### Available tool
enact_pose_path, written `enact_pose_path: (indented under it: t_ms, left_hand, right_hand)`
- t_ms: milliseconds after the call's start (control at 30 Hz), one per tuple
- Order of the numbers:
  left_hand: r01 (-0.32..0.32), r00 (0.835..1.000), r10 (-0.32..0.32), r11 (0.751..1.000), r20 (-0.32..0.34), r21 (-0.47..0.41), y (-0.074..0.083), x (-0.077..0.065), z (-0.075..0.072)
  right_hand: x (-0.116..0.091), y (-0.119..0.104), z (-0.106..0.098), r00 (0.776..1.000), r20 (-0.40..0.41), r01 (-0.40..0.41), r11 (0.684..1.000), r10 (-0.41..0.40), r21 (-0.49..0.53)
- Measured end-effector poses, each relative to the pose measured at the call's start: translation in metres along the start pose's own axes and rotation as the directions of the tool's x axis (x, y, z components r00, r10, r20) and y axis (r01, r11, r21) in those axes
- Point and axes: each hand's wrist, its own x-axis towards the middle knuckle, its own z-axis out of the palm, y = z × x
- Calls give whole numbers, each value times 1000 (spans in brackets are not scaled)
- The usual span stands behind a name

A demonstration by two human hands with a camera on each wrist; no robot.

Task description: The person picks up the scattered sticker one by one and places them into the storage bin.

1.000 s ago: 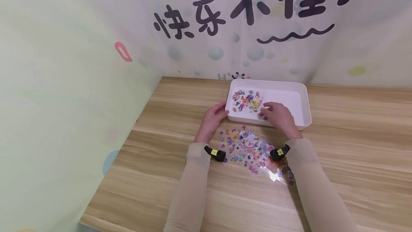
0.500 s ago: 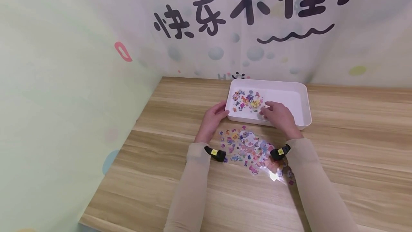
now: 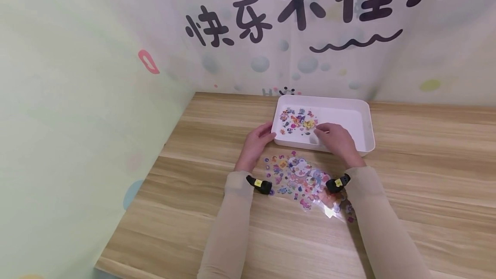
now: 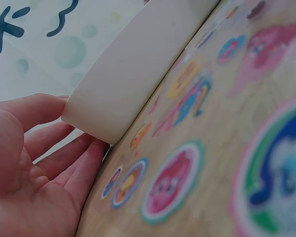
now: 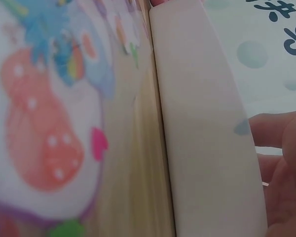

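Note:
In the head view my left hand holds the front left corner of a white plastic tray. The left wrist view shows the thumb at the rim and the fingers spread against the outer corner. My right hand reaches over the front wall into the tray, thumb and index tips close together. Small colourful stickers lie in the tray's left half, some yellow ones right beside those fingertips. Whether the right fingertips hold a sticker I cannot tell. From the right wrist, the tray wall hides part of these fingers.
Clear sheets of cartoon stickers overlap on the wooden table in front of the tray, between both forearms. A printed fabric backdrop stands right behind the table. Black camera bands sit on the wrists.
The right thumb and index tips have drawn closer together. Yellow stickers in the tray have shifted slightly right, towards them. The left hand and tray stay where they were.

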Motion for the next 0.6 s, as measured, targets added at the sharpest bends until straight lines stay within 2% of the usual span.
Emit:
enact_pose_path:
  t_ms: [267,433,600]
  left_hand:
    - [-6,1000,6,1000,2,-12,1,-1,0]
    - [-1,1000,1,1000,-4,2,0,-1,0]
    - [-7,1000,7,1000,1,-8,0,0,0]
  right_hand:
    - [0,-1,1,999,-45,17,1000,-18,-19]
    - [-1,-2,1,995,-91,37,996,-44,-79]
    - [-3,-3,-1,994,-99,34,993,-46,-114]
